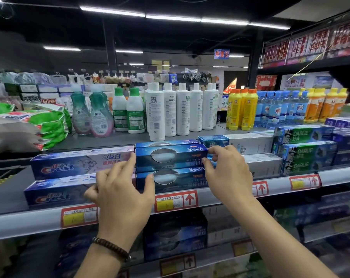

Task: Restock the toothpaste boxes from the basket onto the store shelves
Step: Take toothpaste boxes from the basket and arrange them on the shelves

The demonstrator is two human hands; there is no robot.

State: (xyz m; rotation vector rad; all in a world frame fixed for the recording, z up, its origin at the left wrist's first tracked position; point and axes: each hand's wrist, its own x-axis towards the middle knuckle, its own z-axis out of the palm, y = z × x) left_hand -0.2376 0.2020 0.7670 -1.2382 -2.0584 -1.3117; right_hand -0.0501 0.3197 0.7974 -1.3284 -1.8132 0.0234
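A stack of dark blue toothpaste boxes sits mid-shelf; the top front box (171, 156) lies lengthwise with an oval window. My left hand (121, 191) reaches up with straight fingers touching that box's left end, its thumb resting on the front of the lower blue box (170, 178). My right hand (228, 169) pinches the top box's right end between curled forefinger and thumb. Two Crest boxes (79, 164) are stacked just left of the stack. White and blue boxes (250, 145) stand to the right. No basket is in view.
Green Darlie boxes (304, 151) are stacked at the right. White bottles (176, 111), green, yellow and blue bottles stand on the shelf top behind. The shelf rail (220, 193) carries red price tags. Lower shelves hold more boxes, dim and blurred.
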